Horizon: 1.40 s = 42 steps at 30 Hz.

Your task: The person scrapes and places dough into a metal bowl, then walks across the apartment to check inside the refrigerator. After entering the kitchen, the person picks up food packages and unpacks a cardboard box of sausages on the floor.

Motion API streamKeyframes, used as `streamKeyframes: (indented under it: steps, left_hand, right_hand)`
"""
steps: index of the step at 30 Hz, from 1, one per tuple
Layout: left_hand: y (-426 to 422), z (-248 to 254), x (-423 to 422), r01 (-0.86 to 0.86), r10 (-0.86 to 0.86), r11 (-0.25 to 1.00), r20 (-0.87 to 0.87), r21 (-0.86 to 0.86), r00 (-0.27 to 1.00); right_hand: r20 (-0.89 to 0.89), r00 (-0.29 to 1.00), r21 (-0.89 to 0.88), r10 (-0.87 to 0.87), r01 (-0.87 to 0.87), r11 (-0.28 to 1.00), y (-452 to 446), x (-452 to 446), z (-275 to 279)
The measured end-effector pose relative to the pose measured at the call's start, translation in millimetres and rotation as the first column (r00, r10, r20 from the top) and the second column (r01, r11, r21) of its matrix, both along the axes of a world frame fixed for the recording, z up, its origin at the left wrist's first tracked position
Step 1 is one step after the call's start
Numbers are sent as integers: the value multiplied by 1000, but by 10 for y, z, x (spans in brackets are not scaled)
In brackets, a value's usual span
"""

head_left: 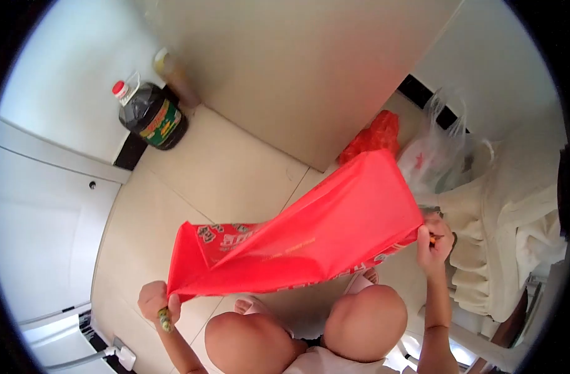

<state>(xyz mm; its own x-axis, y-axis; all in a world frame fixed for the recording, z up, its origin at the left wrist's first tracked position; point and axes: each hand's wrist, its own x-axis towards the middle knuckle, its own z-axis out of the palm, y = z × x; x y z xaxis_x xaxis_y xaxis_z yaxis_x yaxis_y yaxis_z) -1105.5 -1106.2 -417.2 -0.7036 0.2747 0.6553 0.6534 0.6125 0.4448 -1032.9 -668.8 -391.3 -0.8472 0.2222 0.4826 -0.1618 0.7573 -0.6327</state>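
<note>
A large red bag with white and gold printing is stretched sideways above my knees. My left hand grips its lower left corner, fingers closed, with a bracelet at the wrist. At the other end, my right hand pinches the right corner; a small orange and dark item shows by the fingers, too small to name. Between the two hands the bag sags in folds, partly open on its left side. Its inside is mostly hidden.
A big dark jug with a red cap stands on the tiled floor by the wall. A tall panel rises ahead. Clear plastic bags, a red plastic bag and a ruffled cream cloth are at the right.
</note>
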Motion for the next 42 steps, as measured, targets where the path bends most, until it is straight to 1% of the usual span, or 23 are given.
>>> streamKeyframes:
  steps: [3, 5, 7, 9, 10, 11, 12, 14, 16, 17, 18, 19, 21, 25, 27, 28, 30, 32, 34, 36, 38, 39, 42]
  left_hand:
    - [25, 183, -25, 39, -43, 996, 38, 85, 998]
    - [17, 319, -103, 37, -37, 999, 17, -25, 999]
    - [-182, 327, -132, 46, -50, 996, 58, 76, 997]
    - [359, 839, -106, -125, 38, 845, 174, 520, 984]
    - [399, 870, -138, -113, 24, 846, 176, 520, 984]
    - [420, 899, -154, -27, -41, 897, 143, 441, 989]
    - [436, 924, -181, 64, -109, 932, 108, 357, 988]
    - [480, 965, -238, 241, -253, 955, 53, 170, 966]
    - [570, 1018, -317, 397, -396, 917, 25, -32, 918]
    - [1080, 1143, -260, 451, -451, 892, 2, 8, 892]
    - [1188, 1183, -262, 520, -527, 828, 25, -208, 849]
    - [1427, 1176, -265, 614, -622, 767, 20, -187, 783]
    - [1952, 1095, -260, 724, -737, 668, -20, -170, 675]
    - [2745, 1029, -250, 704, -735, 677, -227, -213, 638]
    - [3182, 809, -386, 694, -699, 704, -316, -149, 641]
    - [3347, 725, -433, 610, -673, 738, -252, -288, 695]
    - [3882, 627, -638, 620, -635, 771, -251, -147, 730]
    - [4304, 393, -823, 557, -564, 822, -33, -116, 825]
    - [4613, 107, -1057, 564, -565, 782, 82, -266, 821]
    - [4724, -113, -1123, 576, -554, 744, 169, -340, 815]
    - [4700, -249, -1088, 644, -491, 659, 426, -389, 760]
    - [4600, -266, -1057, 647, -487, 656, 437, -389, 756]
    - [4046, -250, -979, 657, -429, 609, 512, -445, 744]
  right_hand:
    - [-29, 999, 128, -27, 30, 991, 31, 83, 78]
    - [-30, 998, 211, -58, 63, 976, -12, 114, 200]
    - [-167, 980, -102, -112, 96, 990, 0, 156, 226]
    - [-311, 934, -62, -177, 166, 984, 39, 213, 422]
    - [-255, 930, 47, -265, 286, 957, 25, 212, 616]
    - [-207, 911, 158, -355, 390, 907, 17, 192, 768]
    - [-19, 870, 76, -493, 493, 867, 18, 136, 857]
    - [285, 786, -123, -549, 597, 793, 141, -9, 1084]
    - [19, 722, 355, -692, 642, 679, 606, -110, 1034]
    - [-64, 688, 387, -723, 685, 617, 762, -220, 1071]
    - [-145, 649, 414, -747, 726, 550, 930, -332, 1110]
    - [-149, 582, 444, -800, 762, 472, 1151, -477, 1103]
    - [-166, 470, 418, -867, 830, 370, 1432, -865, 1160]
    - [-356, 340, -13, -871, 930, 368, 1937, -1496, 1410]
    - [-312, 354, 32, -882, 931, 363, 2406, -1767, 1558]
    - [-300, 350, 35, -887, 934, 356, 2424, -1745, 1529]
    - [-377, 356, -67, -855, 910, 409, 2368, -1765, 1541]
    - [-476, 387, -83, -790, 874, 479, 2068, -1557, 1474]
    - [-580, 422, 80, -697, 881, 467, 1947, -1436, 1095]
    - [-486, 555, 115, -675, 806, 580, 1574, -1192, 705]
    - [-267, 757, 214, -596, 650, 730, 1280, -965, 206]
    - [0, 816, 233, -577, 562, 794, 1162, -857, -82]
    - [495, 757, 320, -426, 296, 900, 921, -769, -760]
